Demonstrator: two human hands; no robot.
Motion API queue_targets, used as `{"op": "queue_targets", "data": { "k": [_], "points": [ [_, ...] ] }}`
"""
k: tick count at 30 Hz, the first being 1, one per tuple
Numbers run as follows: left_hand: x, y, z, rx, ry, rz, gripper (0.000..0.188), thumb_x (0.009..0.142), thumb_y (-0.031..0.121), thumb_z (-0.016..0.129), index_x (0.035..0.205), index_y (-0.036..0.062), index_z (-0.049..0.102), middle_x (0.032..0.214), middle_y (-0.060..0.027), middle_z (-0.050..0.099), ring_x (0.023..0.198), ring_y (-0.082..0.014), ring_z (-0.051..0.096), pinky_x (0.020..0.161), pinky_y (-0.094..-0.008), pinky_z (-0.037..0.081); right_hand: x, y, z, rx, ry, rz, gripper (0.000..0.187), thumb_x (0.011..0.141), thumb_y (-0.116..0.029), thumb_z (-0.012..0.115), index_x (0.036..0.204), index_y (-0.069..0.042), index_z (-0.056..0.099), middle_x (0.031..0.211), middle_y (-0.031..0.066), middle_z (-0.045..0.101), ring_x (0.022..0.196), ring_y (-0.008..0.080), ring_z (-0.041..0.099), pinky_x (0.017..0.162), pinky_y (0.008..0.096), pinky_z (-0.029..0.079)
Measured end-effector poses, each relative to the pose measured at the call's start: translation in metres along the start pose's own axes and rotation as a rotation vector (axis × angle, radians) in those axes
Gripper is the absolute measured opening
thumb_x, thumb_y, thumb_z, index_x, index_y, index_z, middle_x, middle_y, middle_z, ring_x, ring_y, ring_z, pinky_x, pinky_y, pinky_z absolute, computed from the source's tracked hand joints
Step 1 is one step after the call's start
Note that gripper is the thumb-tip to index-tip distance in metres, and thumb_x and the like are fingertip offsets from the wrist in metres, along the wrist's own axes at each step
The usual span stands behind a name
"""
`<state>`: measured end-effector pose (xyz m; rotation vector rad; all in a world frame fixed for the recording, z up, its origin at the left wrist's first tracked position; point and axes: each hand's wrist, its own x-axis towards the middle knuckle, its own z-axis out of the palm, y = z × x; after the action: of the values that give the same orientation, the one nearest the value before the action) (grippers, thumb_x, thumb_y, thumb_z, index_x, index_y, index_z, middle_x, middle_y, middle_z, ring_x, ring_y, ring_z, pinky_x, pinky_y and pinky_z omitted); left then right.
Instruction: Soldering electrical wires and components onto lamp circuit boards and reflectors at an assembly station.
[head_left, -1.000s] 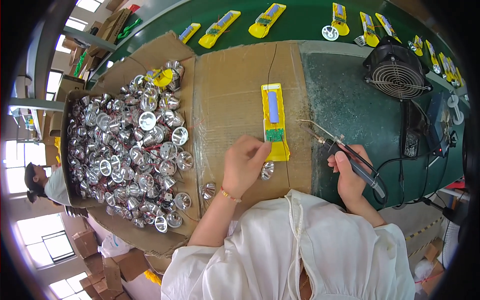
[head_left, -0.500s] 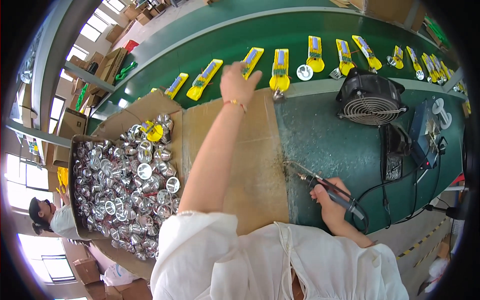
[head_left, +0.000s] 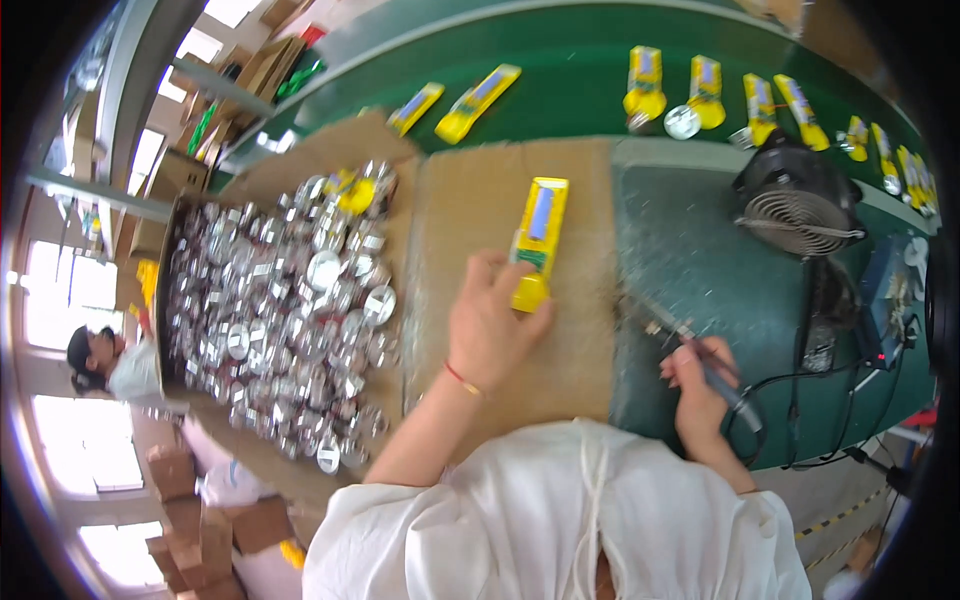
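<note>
My left hand [head_left: 492,325] is over the tan cardboard sheet [head_left: 460,220], its thumb and fingers closed on the round end of a yellow flashlight housing [head_left: 541,220]. That shell carries a blue-violet battery-like block and a small green circuit board; my fingertips partly cover the board's end. On the right, my right hand [head_left: 702,395] grips a soldering iron [head_left: 735,398] by its grey handle, the tip directed up and left. A thin strand, perhaps solder wire, runs near the tip, but blur hides its details.
A cardboard box [head_left: 400,150] full of silver reflector cups [head_left: 325,270] stands at the left. More yellow housings [head_left: 478,103] lie along the green conveyor [head_left: 570,75]. A black fan [head_left: 800,205] and a blue soldering station [head_left: 885,300] with cables occupy the right. Another person [head_left: 130,365] is far left.
My left hand has come back from the conveyor with one yellow housing, now over the cardboard sheet. My right hand still holds the soldering iron. The whole view has shifted.
</note>
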<state>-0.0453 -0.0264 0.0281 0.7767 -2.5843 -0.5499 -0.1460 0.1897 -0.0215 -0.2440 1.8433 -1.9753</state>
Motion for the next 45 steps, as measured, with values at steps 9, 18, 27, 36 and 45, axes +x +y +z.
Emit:
{"op": "queue_targets", "data": {
  "k": [9, 18, 27, 36, 45],
  "points": [
    [-0.149, -0.048, -0.085, 0.475, -0.068, -0.369, 0.039, 0.07, 0.035, 0.073, 0.094, 0.0085, 0.057, 0.054, -0.0045, 0.057, 0.044, -0.0218, 0.056, 0.041, -0.0331, 0.043, -0.004, 0.006, 0.004, -0.038, -0.002, -0.094, 0.016, 0.083, -0.012, 0.06, 0.09, 0.001, 0.056, 0.07, 0.0081, 0.061, 0.06, 0.01, 0.055, 0.053, 0.0197, 0.042],
    [-0.169, -0.062, -0.101, 0.676, -0.194, 0.133, 0.023, 0.072, 0.013, 0.054, 0.095, 0.014, 0.059, 0.123, -0.0074, 0.047, 0.117, -0.0274, 0.042, 0.092, -0.0442, 0.035, -0.017, 0.006, 0.005, -0.074, -0.014, -0.147, 0.015, 0.083, -0.012, 0.059, 0.09, 0.001, 0.056, 0.071, 0.0083, 0.061, 0.06, 0.0101, 0.056, 0.054, 0.0202, 0.043],
    [-0.091, -0.03, -0.041, -0.029, 0.017, 0.099, 0.005, 0.075, 0.013, 0.064, 0.076, 0.0079, 0.065, 0.072, -0.0057, 0.062, 0.069, -0.0233, 0.058, 0.068, -0.0348, 0.044, -0.035, -0.016, 0.018, -0.056, -0.17, -0.126, 0.014, 0.081, -0.007, 0.061, 0.089, 0.002, 0.054, 0.072, 0.009, 0.061, 0.064, 0.0112, 0.058, 0.058, 0.0234, 0.047],
    [-0.074, -0.028, -0.009, -0.475, -0.115, -0.192, 0.013, 0.079, 0.014, 0.064, 0.079, 0.0021, 0.067, 0.074, -0.0103, 0.055, 0.068, -0.0231, 0.054, 0.06, -0.0322, 0.043, -0.044, -0.012, 0.021, -0.309, -0.355, -0.174, 0.014, 0.08, -0.005, 0.06, 0.088, 0.003, 0.052, 0.076, 0.0101, 0.061, 0.068, 0.0126, 0.06, 0.063, 0.0256, 0.049],
    [-0.071, -0.032, -0.003, -0.45, -0.174, -0.198, 0.013, 0.078, 0.014, 0.064, 0.075, 0.0021, 0.067, 0.075, -0.0084, 0.053, 0.07, -0.0207, 0.052, 0.062, -0.0305, 0.043, -0.039, -0.015, 0.036, -0.284, -0.361, -0.117, 0.015, 0.081, -0.007, 0.06, 0.089, 0.002, 0.052, 0.074, 0.0103, 0.062, 0.068, 0.0124, 0.06, 0.063, 0.0257, 0.05]
  ]
}}
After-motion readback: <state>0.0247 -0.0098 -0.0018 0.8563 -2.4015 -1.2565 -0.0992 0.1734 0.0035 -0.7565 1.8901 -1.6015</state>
